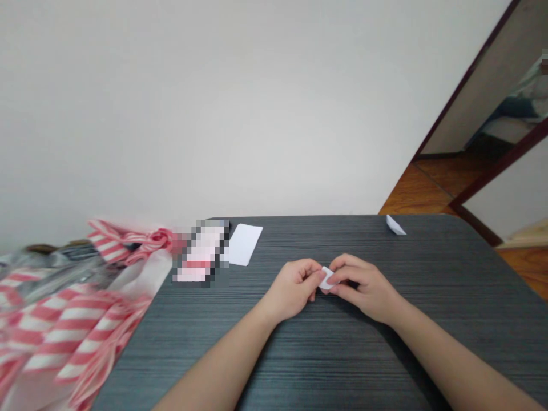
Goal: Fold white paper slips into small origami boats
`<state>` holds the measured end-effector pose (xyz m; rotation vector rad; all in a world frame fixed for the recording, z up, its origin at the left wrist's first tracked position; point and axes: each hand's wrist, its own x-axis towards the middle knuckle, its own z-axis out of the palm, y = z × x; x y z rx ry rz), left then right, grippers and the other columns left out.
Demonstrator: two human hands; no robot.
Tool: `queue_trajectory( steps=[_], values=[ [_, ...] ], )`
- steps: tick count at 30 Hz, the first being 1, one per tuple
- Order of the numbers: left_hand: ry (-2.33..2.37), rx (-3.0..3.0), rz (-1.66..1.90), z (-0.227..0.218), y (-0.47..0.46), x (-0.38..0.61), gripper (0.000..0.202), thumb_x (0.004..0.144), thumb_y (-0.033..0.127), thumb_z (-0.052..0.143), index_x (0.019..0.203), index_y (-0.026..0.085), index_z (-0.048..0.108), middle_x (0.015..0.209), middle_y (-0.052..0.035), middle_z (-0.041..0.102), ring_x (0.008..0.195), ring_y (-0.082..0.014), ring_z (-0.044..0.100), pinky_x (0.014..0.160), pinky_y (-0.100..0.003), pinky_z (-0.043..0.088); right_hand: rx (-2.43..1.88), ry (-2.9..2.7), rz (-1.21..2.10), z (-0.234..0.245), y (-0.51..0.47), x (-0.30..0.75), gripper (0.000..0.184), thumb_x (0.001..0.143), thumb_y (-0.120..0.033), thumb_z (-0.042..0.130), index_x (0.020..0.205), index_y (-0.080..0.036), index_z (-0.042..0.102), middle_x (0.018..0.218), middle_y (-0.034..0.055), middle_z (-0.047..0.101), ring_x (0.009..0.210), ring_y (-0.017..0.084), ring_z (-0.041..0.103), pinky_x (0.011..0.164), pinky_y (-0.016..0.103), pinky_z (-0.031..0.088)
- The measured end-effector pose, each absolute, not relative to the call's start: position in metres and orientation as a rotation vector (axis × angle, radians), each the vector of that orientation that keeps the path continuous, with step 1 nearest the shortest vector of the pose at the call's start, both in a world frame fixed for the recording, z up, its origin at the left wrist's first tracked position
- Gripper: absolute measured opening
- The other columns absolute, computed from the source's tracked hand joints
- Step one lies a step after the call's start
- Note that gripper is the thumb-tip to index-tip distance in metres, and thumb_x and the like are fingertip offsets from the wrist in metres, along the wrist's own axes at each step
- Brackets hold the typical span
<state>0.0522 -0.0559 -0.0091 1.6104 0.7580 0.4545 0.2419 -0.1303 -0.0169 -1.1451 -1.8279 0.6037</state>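
My left hand (291, 288) and my right hand (362, 287) meet above the dark grey wood-grain table (342, 365), both pinching a small folded piece of white paper (327, 278) between their fingertips. Much of the paper is hidden by my fingers. A flat white paper sheet (244, 244) lies on the table beyond my left hand. A small folded white paper piece (395, 225) sits at the table's far edge, up and to the right of my right hand.
A pink-and-white striped plastic bag (64, 325) bunches over the table's left corner. A pixelated pink and white object (201, 252) lies next to the white sheet. A wall rises behind the table, with a wooden floor and doorway at the right.
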Motion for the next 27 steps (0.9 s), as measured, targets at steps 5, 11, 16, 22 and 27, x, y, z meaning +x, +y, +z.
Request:
queue_trajectory(
  steps=[5, 11, 16, 22, 27],
  values=[
    [0.742, 1.682, 0.416, -0.005, -0.057, 0.052, 0.032, 0.093, 0.037, 0.052, 0.074, 0.015, 0.065, 0.054, 0.003, 0.057, 0.045, -0.008, 0.045, 0.048, -0.019, 0.034, -1.216, -1.804, 0.609, -0.012, -0.131, 0.239, 0.007, 0.091, -0.021, 0.064, 0.085, -0.02, 0.066, 0.083, 0.0036, 0.062, 0.072, 0.015, 0.058, 0.066, 0.027, 0.045],
    [0.699, 1.708, 0.407, -0.004, -0.056, 0.052, 0.032, 0.094, 0.034, 0.049, 0.077, 0.015, 0.068, 0.059, 0.0014, 0.063, 0.046, -0.008, 0.047, 0.05, -0.019, 0.037, -1.3, -1.76, 0.616, -0.01, -0.13, 0.239, 0.011, 0.091, -0.019, 0.061, 0.08, -0.019, 0.061, 0.078, 0.0022, 0.06, 0.068, 0.014, 0.054, 0.063, 0.026, 0.042],
    [0.646, 1.696, 0.404, -0.007, -0.056, 0.051, 0.021, 0.089, 0.03, 0.057, 0.092, 0.015, 0.07, 0.076, -0.0027, 0.071, 0.05, -0.0083, 0.049, 0.05, -0.019, 0.038, -1.383, -1.689, 0.668, -0.015, -0.131, 0.239, 0.01, 0.09, -0.021, 0.061, 0.08, -0.02, 0.06, 0.073, -0.0004, 0.057, 0.063, 0.013, 0.052, 0.059, 0.025, 0.04],
    [0.703, 1.802, 0.374, -0.003, -0.055, 0.05, 0.03, 0.094, 0.031, 0.051, 0.078, 0.015, 0.07, 0.057, 0.0027, 0.057, 0.049, -0.008, 0.047, 0.052, -0.019, 0.037, -1.408, -1.544, 0.849, -0.023, -0.13, 0.239, 0.011, 0.09, -0.027, 0.061, 0.099, -0.021, 0.058, 0.076, -0.0007, 0.061, 0.064, 0.014, 0.056, 0.059, 0.024, 0.044],
    [0.726, 1.83, 0.376, -0.002, -0.056, 0.051, 0.033, 0.096, 0.032, 0.047, 0.073, 0.016, 0.066, 0.053, 0.0042, 0.052, 0.049, -0.0082, 0.047, 0.053, -0.019, 0.037, -1.512, -1.655, 0.813, -0.017, -0.128, 0.241, 0.014, 0.09, -0.03, 0.06, 0.083, -0.019, 0.066, 0.066, -0.0006, 0.062, 0.057, 0.013, 0.055, 0.054, 0.024, 0.04]
  ],
)
